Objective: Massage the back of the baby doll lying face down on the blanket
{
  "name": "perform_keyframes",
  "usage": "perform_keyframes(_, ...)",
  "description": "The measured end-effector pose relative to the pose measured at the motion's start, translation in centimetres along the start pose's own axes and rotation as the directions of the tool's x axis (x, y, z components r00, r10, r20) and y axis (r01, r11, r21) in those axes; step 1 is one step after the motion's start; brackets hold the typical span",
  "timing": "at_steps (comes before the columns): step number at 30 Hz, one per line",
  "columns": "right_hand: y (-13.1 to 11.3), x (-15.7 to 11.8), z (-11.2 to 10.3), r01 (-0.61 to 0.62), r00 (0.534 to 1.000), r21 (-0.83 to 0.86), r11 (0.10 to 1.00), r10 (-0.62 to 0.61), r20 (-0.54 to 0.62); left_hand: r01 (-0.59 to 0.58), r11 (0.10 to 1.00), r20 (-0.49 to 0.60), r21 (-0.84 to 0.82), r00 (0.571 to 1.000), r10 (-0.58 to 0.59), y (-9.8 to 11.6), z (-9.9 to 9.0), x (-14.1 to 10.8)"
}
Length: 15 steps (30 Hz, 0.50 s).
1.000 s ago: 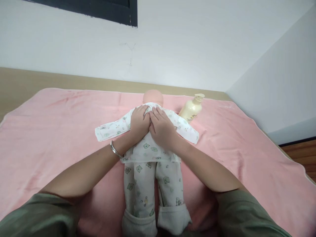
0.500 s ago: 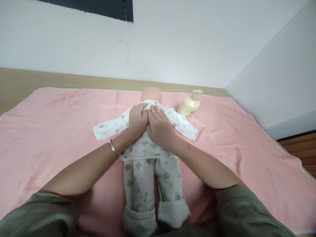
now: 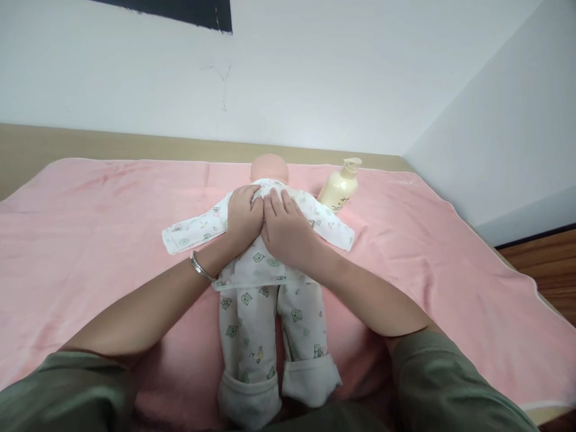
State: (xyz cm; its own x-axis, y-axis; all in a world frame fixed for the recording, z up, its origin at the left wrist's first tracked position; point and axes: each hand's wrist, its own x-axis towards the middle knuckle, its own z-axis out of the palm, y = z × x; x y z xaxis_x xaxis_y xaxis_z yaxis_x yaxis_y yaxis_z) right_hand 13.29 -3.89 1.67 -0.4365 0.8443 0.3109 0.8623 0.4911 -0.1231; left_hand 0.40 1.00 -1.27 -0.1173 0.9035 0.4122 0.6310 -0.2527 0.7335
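Hands (image 3: 265, 222) unchanged, flat on doll (image 3: 265, 270); view shifted left.

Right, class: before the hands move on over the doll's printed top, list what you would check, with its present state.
1. Left hand flat on the white printed baby top: ok.
2. Right hand flat beside it, thumbs touching: ok.
3. Soft baby doll lying straight on the pink towel: ok.
4. Cream pump bottle upright, apart from both hands: ok.
5. Top's front fastening closed: cannot tell, hands cover it.
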Motion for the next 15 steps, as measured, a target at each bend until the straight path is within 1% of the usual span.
perform_keyframes(2,0.2,0.3,-0.1,0.042,0.998,0.038,0.998,-0.043,0.039,-0.030,0.998,0.044,0.051,0.999,0.028,0.4,-0.3,0.1)
perform_keyframes(5,2.0,1.9,-0.3,0.009,0.988,0.145,0.989,-0.031,0.153,-0.139,0.971,0.137,0.193,0.984,0.114,1.2,-0.8,0.0)
perform_keyframes(8,3.3,3.0,-0.6,-0.027,0.974,0.217,0.976,-0.024,0.227,-0.252,0.912,0.169,0.324,0.964,0.206,2.0,-1.4,-0.5)
perform_keyframes(11,3.4,3.1,-0.5,-0.056,0.975,0.245,0.968,0.001,0.220,-0.300,0.882,0.171,0.363,0.952,0.253,2.3,-1.6,-1.3)
perform_keyframes(13,3.3,2.9,-0.2,-0.079,0.984,0.263,0.962,0.033,0.175,-0.318,0.882,0.172,0.347,0.946,0.273,2.2,-1.4,-2.0)
perform_keyframes(15,3.4,3.0,0.3,-0.114,0.991,0.278,0.954,0.090,0.100,-0.318,0.889,0.155,0.331,0.947,0.281,2.1,-1.0,-2.7)
